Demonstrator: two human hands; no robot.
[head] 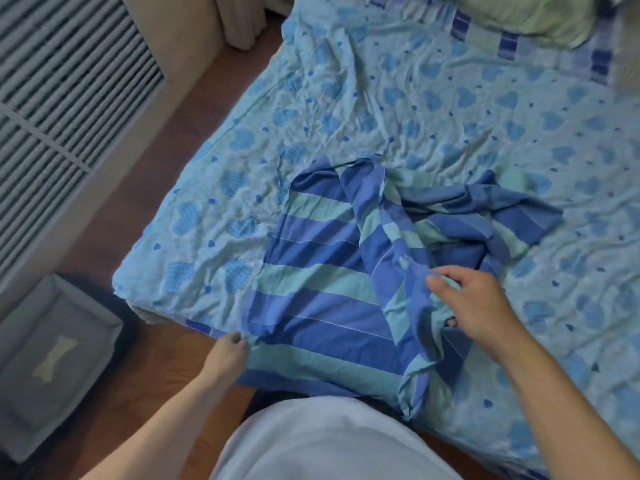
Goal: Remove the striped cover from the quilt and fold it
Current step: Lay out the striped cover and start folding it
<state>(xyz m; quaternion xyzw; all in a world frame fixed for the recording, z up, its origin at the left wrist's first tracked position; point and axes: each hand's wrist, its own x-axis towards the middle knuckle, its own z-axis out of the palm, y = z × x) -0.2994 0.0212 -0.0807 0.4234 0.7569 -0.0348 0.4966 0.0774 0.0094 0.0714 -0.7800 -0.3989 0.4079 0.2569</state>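
The striped cover, blue and teal, lies on the bed near its front edge. Its left part is spread flat; its right part is bunched and twisted. Thin ties stick out at its far edge. My left hand pinches the cover's near-left corner at the bed's edge. My right hand grips a bunched fold of the cover to the right of the flat part. A pale green quilt lies crumpled at the far end of the bed.
The bed is covered by a light blue sheet with hearts. Wooden floor runs along the left side. A grey pet bed sits on the floor at left, below a louvred panel.
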